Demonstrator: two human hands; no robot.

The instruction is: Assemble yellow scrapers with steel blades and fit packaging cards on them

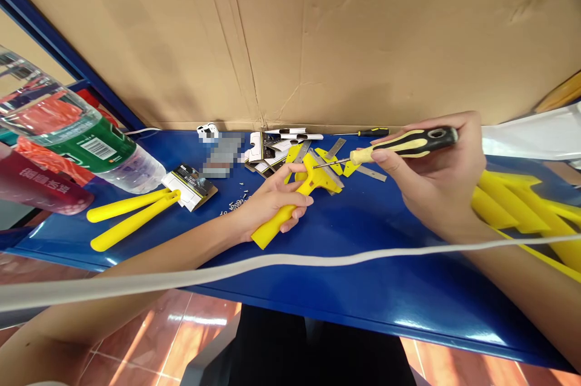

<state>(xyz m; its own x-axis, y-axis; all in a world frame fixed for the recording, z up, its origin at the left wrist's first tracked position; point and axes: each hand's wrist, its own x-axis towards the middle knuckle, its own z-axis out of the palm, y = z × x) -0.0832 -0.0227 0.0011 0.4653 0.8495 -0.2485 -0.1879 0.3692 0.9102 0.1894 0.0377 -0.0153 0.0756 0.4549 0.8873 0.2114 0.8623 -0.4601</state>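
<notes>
The fingers (297,199) of the left hand (272,201) are wrapped around a yellow scraper (312,179), gripping it near the neck, its handle end pointing down toward the person and its bladed head angled away, above the tabletop (345,283). The right hand (438,192) has its thumb and fingers pinching the black-and-cream handle of a screwdriver (403,147), whose shaft runs leftward with its tip at the scraper's head. Just beyond that head lie yellow plastic pieces (348,168) and a loose metal blade (371,173); behind them are printed packages (256,147) and a second screwdriver (374,132). Small metal parts (236,203) are scattered beside the left hand. Further left, two yellow handles (131,225) reach to a printed card (193,186), near a clear bottle (109,147) with a green label. More yellow handles (521,207) are heaped by the right wrist. A white cable (290,259) crosses in front of both forearms, and brown cardboard (363,41) stands behind everything.
</notes>
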